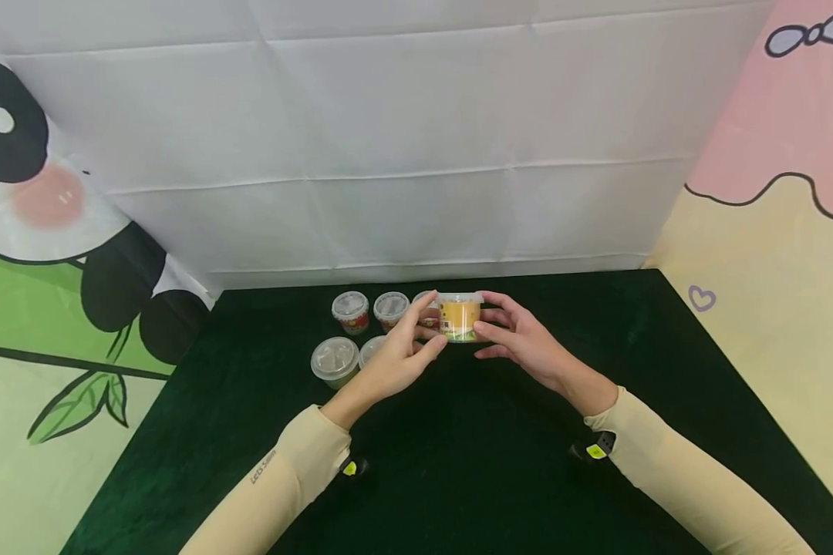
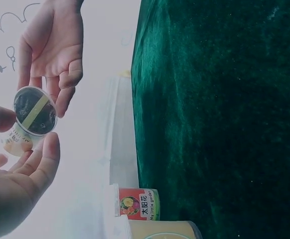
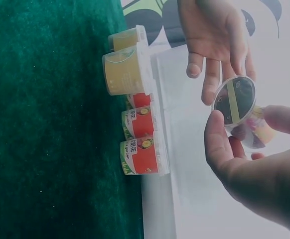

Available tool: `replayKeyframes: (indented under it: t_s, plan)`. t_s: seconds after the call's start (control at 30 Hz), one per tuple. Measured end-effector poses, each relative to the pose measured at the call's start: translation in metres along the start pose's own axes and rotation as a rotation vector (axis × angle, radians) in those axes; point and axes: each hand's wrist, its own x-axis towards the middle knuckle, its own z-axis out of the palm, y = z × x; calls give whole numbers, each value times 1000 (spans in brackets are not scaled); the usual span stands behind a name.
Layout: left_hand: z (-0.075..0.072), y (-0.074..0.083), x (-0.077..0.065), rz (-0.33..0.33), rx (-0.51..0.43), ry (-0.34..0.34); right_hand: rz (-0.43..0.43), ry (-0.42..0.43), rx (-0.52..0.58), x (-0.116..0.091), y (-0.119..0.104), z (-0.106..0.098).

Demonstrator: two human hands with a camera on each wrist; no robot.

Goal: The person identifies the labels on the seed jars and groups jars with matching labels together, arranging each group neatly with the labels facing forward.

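Observation:
A small clear lidded cup with a yellow label is held up above the table between both hands. My left hand grips its left side with thumb and fingers. From the right, my right hand holds the other side, thumb near the base and a finger at the lid. Both wrist views show the cup's dark underside with a pale yellow strip across it. Behind the left hand, a red-labelled cup is partly hidden, as is a larger lidded cup.
Two more red-labelled cups stand in the back row on the dark green cloth. In front of them is a larger pale cup with a clear lid. A white cloth wall rises behind the table.

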Motion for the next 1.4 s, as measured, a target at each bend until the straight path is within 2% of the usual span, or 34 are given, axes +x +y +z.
replayKeyframes:
  t_s: [0.53, 0.97, 1.4]
  plan:
    - [-2, 4, 4, 20, -44, -8, 8, 7, 6, -1, -5, 1]
    - [1, 7, 7, -16, -46, -20, 21, 17, 3, -1, -5, -1]
    - [1, 4, 5, 32, -66, -18, 1, 4, -8, 1, -4, 0]
